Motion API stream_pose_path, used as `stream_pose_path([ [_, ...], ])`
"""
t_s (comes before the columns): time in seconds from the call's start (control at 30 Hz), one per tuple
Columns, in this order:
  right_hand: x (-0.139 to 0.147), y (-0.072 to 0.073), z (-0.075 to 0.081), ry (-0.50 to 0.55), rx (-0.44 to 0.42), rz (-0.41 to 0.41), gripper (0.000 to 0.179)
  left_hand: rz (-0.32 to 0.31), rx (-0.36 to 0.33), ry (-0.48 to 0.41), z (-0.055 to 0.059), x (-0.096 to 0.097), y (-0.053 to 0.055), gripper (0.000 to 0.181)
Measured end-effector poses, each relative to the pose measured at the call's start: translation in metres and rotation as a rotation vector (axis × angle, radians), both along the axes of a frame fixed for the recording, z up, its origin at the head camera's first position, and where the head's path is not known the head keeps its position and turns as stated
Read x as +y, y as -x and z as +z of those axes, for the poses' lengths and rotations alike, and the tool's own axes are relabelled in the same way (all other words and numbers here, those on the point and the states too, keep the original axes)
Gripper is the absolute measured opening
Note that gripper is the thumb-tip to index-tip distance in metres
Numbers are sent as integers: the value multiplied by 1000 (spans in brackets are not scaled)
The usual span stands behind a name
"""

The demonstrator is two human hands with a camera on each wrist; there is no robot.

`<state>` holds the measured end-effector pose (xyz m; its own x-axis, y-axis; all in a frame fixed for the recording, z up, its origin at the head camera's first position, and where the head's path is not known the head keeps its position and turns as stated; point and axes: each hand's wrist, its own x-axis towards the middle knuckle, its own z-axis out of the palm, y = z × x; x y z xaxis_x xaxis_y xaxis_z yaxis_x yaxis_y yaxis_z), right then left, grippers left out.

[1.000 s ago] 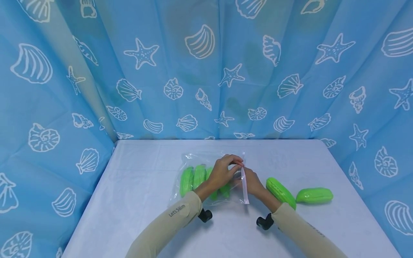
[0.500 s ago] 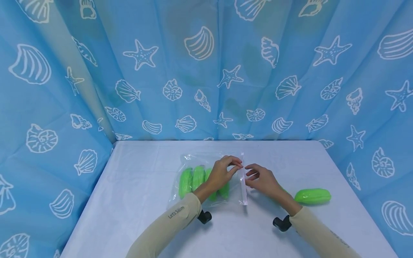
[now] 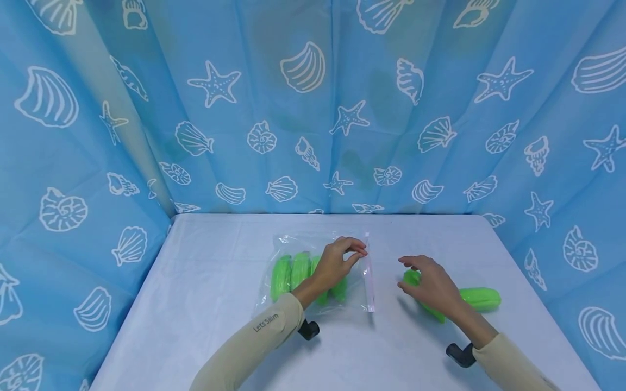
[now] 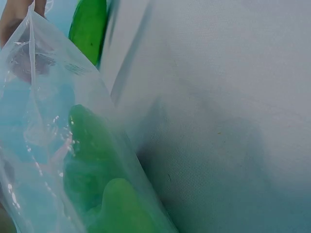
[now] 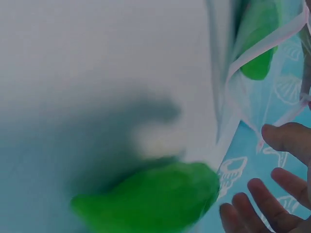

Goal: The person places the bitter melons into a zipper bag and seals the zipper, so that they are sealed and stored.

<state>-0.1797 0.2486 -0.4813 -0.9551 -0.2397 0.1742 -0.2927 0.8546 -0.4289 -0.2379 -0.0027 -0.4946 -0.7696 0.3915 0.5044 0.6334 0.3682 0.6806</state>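
Observation:
A clear zip bag (image 3: 358, 288) with several green, ridged, bitter-melon-like vegetables (image 3: 281, 277) inside lies mid-table. My left hand (image 3: 332, 265) reaches over it and pinches the upper rim near the bag's pale seal strip. In the right wrist view the bag mouth (image 5: 267, 46) gapes apart. My right hand (image 3: 434, 285), fingers spread and loosely bent, hovers over a loose green vegetable (image 3: 412, 278) and partly hides it. The right wrist view shows this vegetable (image 5: 150, 199) below the hand, with a gap between them.
A second loose green vegetable (image 3: 481, 299) lies farther right, partly behind my right wrist. Black wrist mounts (image 3: 309, 329) hang beneath both forearms. The white table (image 3: 205, 282) is enclosed by a blue shell-print curtain (image 3: 274, 108).
My right hand has let go of the bag's mouth and moved right, over the loose vegetable. My left hand keeps its pinch on the rim, nearly still.

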Motion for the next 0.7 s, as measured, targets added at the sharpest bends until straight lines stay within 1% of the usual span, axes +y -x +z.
stream_pose_path([
  [0.1, 10, -5, -1, -37, 60, 4, 56, -3, 6, 3, 1, 0, 0, 19],
  [0.2, 19, -9, -3, -49, 71, -5, 58, -6, 6, 3, 2, 0, -1, 19],
  [0.33, 28, -13, -4, -59, 61, 3, 62, -10, -4, 2, 2, -1, 0, 19],
  [0.47, 34, -17, -6, -76, 31, 12, 66, -5, -10, 8, 2, -1, 0, 19],
  [0.7, 32, -22, -8, -112, -22, -22, 68, -4, -14, 9, 2, -1, -1, 18],
])
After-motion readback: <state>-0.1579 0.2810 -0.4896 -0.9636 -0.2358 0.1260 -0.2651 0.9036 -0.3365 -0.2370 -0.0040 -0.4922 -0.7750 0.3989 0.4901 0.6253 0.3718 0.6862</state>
